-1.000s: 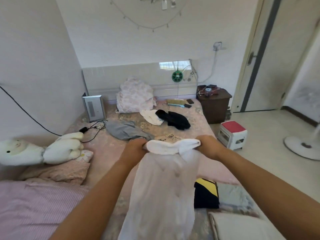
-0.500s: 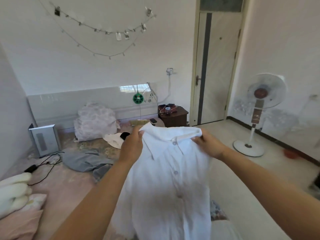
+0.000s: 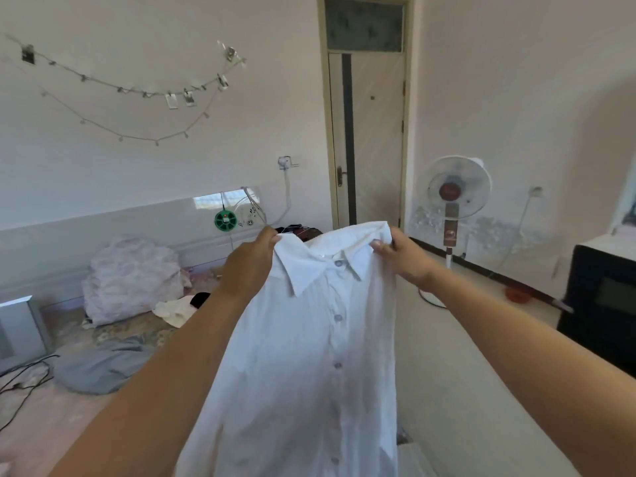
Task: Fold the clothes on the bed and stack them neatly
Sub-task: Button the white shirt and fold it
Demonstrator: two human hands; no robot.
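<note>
White shirt [image 3: 309, 356] (thin, limp, light) is pinched at both shoulders by left hand [image 3: 251, 266] and right hand [image 3: 401, 258]; the shoulder seams are judged the best hold.

The shirt [image 3: 309, 356] is thin white cloth, faintly ribbed, with small glossy buttons [image 3: 338, 318]. The grey garment [image 3: 99, 368] on the bed is soft, matt cloth. The headboard [image 3: 103, 225] is glossy and mirrors light. The door [image 3: 373, 139] looks like pale wood grain. The fan [image 3: 457, 191] is plastic.
</note>
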